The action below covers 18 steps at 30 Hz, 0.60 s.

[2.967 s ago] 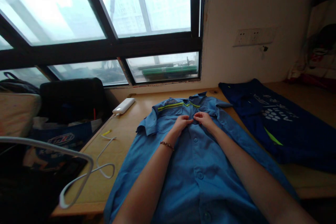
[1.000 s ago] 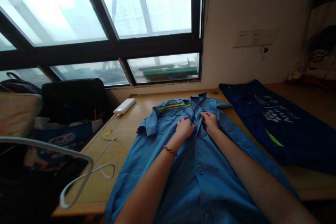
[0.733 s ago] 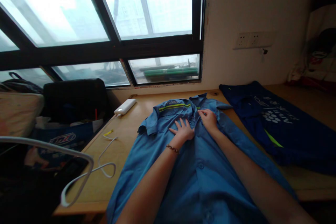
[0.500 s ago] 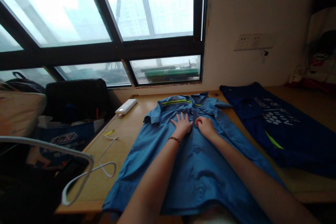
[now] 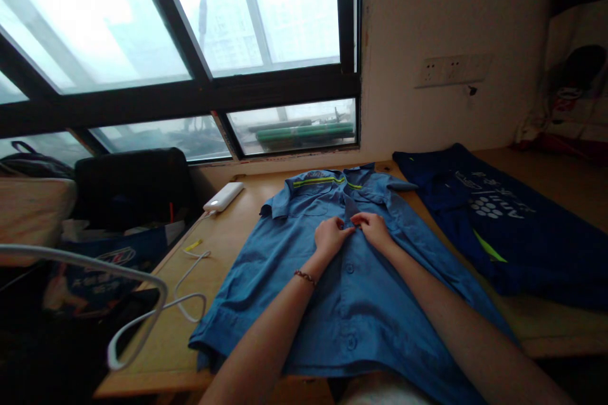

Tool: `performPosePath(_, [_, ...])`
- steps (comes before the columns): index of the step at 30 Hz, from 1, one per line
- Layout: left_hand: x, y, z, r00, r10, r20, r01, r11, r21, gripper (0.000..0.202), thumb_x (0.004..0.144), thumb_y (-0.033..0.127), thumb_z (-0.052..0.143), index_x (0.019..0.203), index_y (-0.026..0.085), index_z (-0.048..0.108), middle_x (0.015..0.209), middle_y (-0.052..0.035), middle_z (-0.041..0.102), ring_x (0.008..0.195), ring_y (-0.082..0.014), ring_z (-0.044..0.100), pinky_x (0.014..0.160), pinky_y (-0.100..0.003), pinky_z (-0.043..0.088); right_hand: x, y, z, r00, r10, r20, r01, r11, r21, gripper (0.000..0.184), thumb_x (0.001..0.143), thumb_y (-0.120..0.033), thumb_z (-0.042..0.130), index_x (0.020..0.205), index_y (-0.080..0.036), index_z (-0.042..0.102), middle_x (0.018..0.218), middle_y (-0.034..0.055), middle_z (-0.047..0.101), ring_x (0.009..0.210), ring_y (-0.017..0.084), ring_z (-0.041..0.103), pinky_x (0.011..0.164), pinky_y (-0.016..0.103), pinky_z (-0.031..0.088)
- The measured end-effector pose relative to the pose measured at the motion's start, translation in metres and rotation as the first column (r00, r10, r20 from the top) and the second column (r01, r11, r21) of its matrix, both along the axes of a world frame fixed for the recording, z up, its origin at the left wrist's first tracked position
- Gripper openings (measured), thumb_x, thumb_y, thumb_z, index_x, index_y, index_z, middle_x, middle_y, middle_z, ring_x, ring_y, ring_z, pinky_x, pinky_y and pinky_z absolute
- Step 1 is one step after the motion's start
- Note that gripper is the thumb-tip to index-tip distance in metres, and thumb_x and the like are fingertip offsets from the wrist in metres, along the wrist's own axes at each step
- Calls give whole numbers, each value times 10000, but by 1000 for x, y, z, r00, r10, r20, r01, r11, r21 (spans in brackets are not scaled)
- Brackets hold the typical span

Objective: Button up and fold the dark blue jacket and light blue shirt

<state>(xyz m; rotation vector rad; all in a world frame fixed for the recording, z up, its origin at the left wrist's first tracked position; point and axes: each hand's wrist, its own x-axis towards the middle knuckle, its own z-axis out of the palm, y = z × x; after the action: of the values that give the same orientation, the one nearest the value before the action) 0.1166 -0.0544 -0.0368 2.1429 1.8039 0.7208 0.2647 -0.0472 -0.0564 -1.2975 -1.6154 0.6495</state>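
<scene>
A blue short-sleeved work shirt [image 5: 280, 291] with a yellow-green chest stripe lies front up on the wooden table, its collar toward the window. The lower buttons along its front placket are fastened, while the upper part gapes near the collar. At mid-chest my left hand [image 5: 331, 237] pinches one edge of the placket, fingers curled. Close beside it, my right hand [image 5: 375, 231] grips the other edge with thumb and fingers. The fingertips nearly meet, and whatever button lies between them is hidden.
Dark blue clothing [image 5: 498, 221] with white print lies on the table's right side. A white power bank [image 5: 223, 197] with a white cable [image 5: 183, 300] is at the left. Beyond the left edge stand a black chair [image 5: 135, 186] and a bag [image 5: 109, 272]. A window [image 5: 228, 88] is behind.
My left hand has gone from lying spread flat on the shirt to pinching the placket beside my right hand. The view has shifted slightly to the right.
</scene>
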Motion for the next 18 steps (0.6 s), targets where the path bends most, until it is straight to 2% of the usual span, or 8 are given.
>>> performPosePath(5, [-6, 4, 2, 981, -76, 178, 86, 995, -51, 207, 639, 356, 628, 759, 190, 655, 764, -19, 649, 709, -161, 572, 587, -234, 362, -7, -9, 8, 998, 51, 45, -53, 998, 47, 232, 691, -101, 487, 823, -182, 660, 814, 39, 671, 751, 160, 619, 733, 299, 485])
performPosePath(10, [-13, 3, 4, 903, -103, 418, 158, 983, -98, 174, 601, 299, 640, 667, 138, 643, 662, -18, 616, 630, -132, 536, 559, -220, 358, -12, -16, 15, 995, 97, -3, -97, 994, 45, 136, 661, -153, 565, 769, -176, 644, 755, 30, 653, 690, 150, 609, 679, 279, 486])
performPosePath(14, [-14, 2, 9, 789, -86, 608, 270, 938, -219, 203, 536, 302, 678, 584, 121, 597, 544, 21, 529, 509, -84, 439, 491, -202, 307, -9, -14, 14, 985, 88, -151, -95, 995, -40, 102, 623, -199, 613, 719, -164, 609, 688, 19, 637, 652, 148, 603, 655, 280, 481])
performPosePath(18, [-19, 1, 18, 727, -81, 681, 400, 857, -325, 257, 527, 346, 685, 531, 126, 551, 473, 55, 423, 438, -46, 322, 444, -198, 227, -8, -10, 14, 923, 86, -374, -157, 974, -162, 213, 526, -238, 680, 678, -160, 553, 622, -5, 605, 582, 136, 577, 578, 266, 473])
